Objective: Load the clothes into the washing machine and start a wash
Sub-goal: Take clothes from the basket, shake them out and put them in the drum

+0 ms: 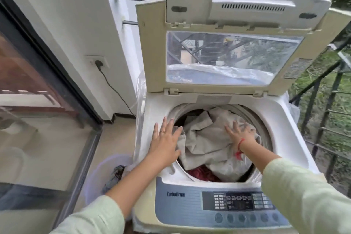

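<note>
My left fingers [163, 126] straight, flat on washing machine [152, 112] rim; my right fingers [236, 127] straight, pressing beige cloth [205, 138] under them.

Top-load washing machine [284, 119] standing with lid [155, 47] propped upright. Crumpled beige cloth [207, 138] filling the drum [265, 131], piling up near its rim, reaching the left edge. Red garment [201, 174] peeking out underneath at front. Blue-grey control panel [182, 205] sitting along the near edge.

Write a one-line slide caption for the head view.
Left hand at the rim, right hand flat on a pale cloth in the washing machine, lid raised, basket beside it.
</note>
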### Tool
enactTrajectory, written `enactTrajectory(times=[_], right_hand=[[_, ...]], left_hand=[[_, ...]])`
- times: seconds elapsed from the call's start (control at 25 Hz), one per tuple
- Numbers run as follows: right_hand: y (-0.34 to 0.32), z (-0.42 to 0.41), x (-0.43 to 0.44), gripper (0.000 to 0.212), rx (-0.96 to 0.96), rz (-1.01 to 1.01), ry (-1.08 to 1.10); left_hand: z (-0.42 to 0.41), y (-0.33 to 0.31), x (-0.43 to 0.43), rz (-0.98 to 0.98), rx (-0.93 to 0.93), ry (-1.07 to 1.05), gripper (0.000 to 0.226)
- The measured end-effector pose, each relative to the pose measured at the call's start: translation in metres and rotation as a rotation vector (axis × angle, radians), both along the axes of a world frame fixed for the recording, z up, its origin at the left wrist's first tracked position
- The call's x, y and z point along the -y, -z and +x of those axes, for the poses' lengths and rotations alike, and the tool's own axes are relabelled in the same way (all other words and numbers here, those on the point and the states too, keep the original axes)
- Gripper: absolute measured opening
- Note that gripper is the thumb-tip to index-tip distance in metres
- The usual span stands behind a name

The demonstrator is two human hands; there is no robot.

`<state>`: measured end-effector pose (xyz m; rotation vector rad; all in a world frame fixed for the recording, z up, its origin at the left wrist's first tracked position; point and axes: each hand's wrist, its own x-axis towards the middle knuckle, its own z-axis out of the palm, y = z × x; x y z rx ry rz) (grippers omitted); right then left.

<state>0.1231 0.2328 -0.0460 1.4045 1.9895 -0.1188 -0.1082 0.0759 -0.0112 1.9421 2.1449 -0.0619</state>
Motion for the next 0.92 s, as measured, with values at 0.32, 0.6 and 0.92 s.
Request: enactTrajectory(times=[0.32,0.6,0.92], right_hand=[[0.11,0.003,0.004,0.097,0.073,-0.492,0.153],[0.15,0.001,-0.003,0.049,0.03,-0.629,0.302],[0.167,0.011,-0.006,0.087,-0.08,-0.352,0.444]], left_hand=[[0.064,0.059,-0.066,-0.256,0.007,0.096,0.106],[0.101,0.192,-0.114,-0.784,0.017,-0.126,0.154],[0.106,0.2,-0.128,-0.722,0.107,-0.18,0.15]])
